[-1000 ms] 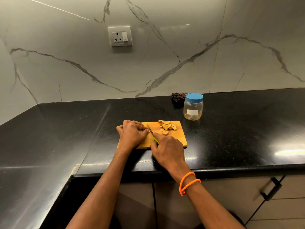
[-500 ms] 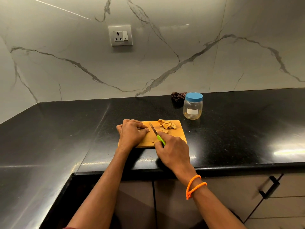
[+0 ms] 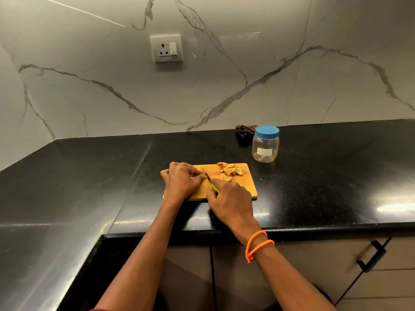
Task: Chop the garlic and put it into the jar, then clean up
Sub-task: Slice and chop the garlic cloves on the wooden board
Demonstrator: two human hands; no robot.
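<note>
Mid-chop on cutting board (image 3: 248, 187). Right hand (image 3: 231, 200) grasping knife (image 3: 207, 177); left hand (image 3: 182, 179) pinning garlic, hidden beneath. Cut pieces (image 3: 230, 171) at board's far corner; jar (image 3: 265, 145) beyond, lidded. Best: fingertips tucked, short strokes.

Broad bare stretch of black worktop (image 3: 78, 187) left of the chopping board (image 3: 250, 187), open to the corner. More bare worktop right of the board, out to the far edge. Narrow gap between the board's far right corner and the jar (image 3: 265, 144); dark cloth (image 3: 244, 131) just behind the jar, against the wall. Both hands (image 3: 183, 180) (image 3: 231, 198) over the board's left and near parts, knife (image 3: 207, 176) between them; garlic pieces (image 3: 230, 171) filling the far right part. Thin strip of worktop between board and front edge.
</note>
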